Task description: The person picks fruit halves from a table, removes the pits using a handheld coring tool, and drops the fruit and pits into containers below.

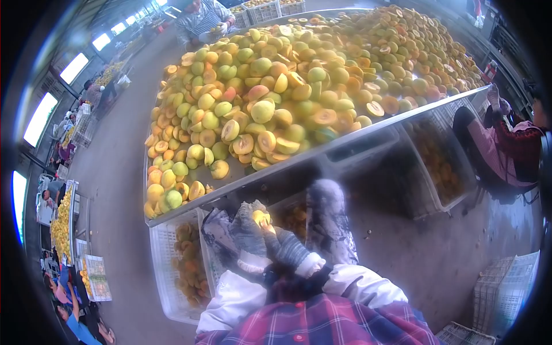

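Note:
Both my hands wear grey knitted gloves and meet in front of my lap, just below the near edge of the metal table (276, 164). My left hand (248, 227) is wrapped round a yellow fruit piece (261, 218). Bare fingertips of my right hand (282, 238) press against the same piece from the right; whether a tool is between them is too small to tell. Halved and whole yellow-green fruits (247, 98) are heaped on the table beyond my hands.
A white crate (163, 253) of fruit pieces stands left of my legs, and another crate (440, 167) is under the table at right. A person (204, 20) works across the table, another (506, 144) sits at right. Stacked crates (500, 293) stand lower right.

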`<state>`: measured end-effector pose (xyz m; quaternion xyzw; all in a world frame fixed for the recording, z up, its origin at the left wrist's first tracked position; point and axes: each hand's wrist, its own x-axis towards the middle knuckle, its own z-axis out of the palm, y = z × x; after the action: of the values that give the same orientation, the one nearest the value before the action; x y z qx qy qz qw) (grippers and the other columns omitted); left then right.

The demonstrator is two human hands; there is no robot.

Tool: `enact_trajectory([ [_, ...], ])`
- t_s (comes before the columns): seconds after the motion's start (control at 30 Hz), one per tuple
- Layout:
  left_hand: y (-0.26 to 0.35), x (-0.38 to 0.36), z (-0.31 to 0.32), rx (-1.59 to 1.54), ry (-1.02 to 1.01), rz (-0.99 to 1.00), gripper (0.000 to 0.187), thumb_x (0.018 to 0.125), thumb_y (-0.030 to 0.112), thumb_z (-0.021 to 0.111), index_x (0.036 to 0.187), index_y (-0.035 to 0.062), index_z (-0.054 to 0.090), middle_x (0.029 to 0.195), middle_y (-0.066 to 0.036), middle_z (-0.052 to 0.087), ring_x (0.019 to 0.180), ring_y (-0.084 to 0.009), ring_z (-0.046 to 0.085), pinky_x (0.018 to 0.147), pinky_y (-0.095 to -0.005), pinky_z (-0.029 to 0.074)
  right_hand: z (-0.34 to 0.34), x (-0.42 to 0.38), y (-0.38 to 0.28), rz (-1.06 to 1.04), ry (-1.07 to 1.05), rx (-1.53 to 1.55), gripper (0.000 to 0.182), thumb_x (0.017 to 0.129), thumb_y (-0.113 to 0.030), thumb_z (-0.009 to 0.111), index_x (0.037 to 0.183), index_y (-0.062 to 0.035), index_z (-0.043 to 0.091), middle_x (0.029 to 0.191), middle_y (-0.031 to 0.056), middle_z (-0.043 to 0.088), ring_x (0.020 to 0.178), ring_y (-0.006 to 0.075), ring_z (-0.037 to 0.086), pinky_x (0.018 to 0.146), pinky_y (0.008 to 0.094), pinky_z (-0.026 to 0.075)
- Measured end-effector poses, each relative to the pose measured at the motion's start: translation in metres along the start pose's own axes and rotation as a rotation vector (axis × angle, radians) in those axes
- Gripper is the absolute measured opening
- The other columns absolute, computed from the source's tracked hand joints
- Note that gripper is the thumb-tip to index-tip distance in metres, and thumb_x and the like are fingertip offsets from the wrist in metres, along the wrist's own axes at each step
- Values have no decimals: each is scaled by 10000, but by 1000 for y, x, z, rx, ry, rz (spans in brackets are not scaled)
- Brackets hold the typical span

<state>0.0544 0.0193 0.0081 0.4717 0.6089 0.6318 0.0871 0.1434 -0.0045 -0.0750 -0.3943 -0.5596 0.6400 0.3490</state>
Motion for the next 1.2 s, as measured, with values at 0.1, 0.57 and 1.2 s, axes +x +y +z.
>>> enact_trajectory([
  [0.1,14,13,-10,-543,-48,-815,307,969,262,520,884,0,656,790,-87,651,693,-182,621,668,-295,514,-12,-2,-23,-641,156,-611,502,1044,-406,372,1223,24,559,966,180,663,903,267,618,809,359,488],
  [0.57,39,13,6,-115,96,-234,246,885,202,599,856,-31,674,795,-101,687,729,-163,642,679,-276,521,14,6,-3,14,-50,68,440,1038,-385,391,1177,-18,590,976,183,672,880,299,641,807,395,493],
  [1.2,-14,-4,-8,-125,-81,-258,397,1002,328,468,1205,6,583,1115,-98,619,1031,-205,587,911,-340,489,-16,2,-77,-505,171,-727,220,952,-84,496,1155,-4,525,862,218,589,693,383,604,560,462,481],
])
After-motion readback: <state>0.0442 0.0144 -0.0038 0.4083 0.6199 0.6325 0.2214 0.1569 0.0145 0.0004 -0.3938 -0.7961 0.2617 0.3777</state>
